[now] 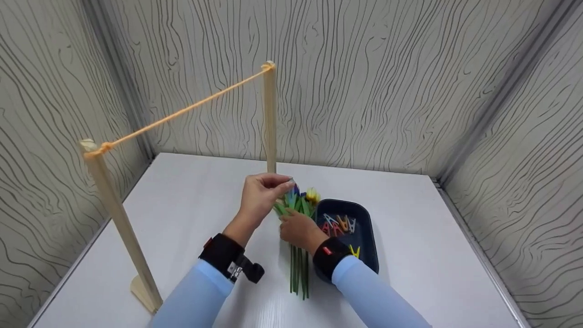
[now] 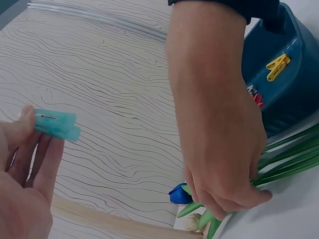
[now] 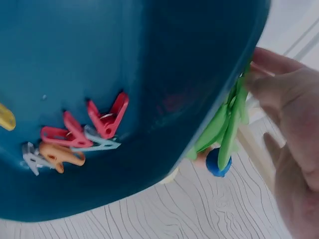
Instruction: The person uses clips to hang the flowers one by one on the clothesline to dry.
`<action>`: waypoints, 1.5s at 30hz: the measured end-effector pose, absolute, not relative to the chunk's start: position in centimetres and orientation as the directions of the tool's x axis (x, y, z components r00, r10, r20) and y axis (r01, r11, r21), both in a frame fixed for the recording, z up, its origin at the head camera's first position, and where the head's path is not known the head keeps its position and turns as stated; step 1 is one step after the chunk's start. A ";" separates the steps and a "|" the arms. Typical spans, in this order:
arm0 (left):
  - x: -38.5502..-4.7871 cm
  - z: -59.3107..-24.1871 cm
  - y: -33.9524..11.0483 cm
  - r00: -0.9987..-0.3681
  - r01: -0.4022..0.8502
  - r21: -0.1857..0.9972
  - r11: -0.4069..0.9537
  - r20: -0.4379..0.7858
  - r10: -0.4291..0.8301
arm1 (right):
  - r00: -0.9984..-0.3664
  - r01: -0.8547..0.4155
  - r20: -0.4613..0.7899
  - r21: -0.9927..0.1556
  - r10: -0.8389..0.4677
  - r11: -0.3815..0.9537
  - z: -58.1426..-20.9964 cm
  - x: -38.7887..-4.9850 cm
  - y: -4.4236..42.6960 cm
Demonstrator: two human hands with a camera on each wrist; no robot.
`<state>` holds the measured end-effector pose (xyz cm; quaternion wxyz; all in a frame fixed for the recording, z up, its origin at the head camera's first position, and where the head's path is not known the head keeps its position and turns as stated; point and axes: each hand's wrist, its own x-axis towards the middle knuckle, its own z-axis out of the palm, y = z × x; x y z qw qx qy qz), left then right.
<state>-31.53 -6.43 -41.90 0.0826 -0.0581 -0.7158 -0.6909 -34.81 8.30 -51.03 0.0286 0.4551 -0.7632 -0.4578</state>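
Note:
My left hand (image 1: pixel 258 197) is raised above the flower heads, pinching a teal clothespin (image 2: pixel 57 124) between thumb and fingertips. Lower and to its right, my right hand (image 1: pixel 299 230) grips artificial tulips by their green stems (image 1: pixel 298 273), just below the leaves. A blue tulip head (image 2: pixel 180 194) and a yellow one (image 1: pixel 313 195) show past the hands; other heads are partly hidden. The stems lie toward me on the table. Beside the right wrist stands a dark blue tray (image 1: pixel 372 237) with several clothespins, including red ones (image 3: pixel 107 117) and an orange one (image 3: pixel 61 155).
To the left, two wooden posts (image 1: pixel 270 118) stand with an orange cord (image 1: pixel 182 110) tied between their tops. The near post has a wooden foot (image 1: pixel 142 294). A white table (image 1: pixel 432 255) lies beneath, with wood-patterned panels (image 1: pixel 364 91) around it.

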 end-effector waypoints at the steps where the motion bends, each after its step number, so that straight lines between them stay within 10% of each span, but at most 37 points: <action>1: -31.5 -41.9 -6.5 -0.980 0.194 0.980 0.041 0.196 -0.030 | -0.593 -0.663 -0.376 0.730 -0.712 0.167 -51.1 -34.8 8.2; 16: -31.8 -41.7 -7.3 -0.968 0.242 0.969 0.043 0.244 -0.058 | -0.485 -0.731 -0.259 0.644 -0.835 0.224 -49.8 -35.8 9.4; 32: -31.8 -41.2 -8.2 -0.942 0.292 0.952 0.090 0.302 -0.144 | -0.391 -0.874 0.613 -0.014 -0.686 0.485 -46.6 -38.7 14.0; 45: -31.8 -39.6 -7.9 -0.918 0.351 0.927 0.129 0.368 -0.147 | -0.685 -0.717 0.650 -0.519 -0.329 0.465 -41.2 -40.5 13.8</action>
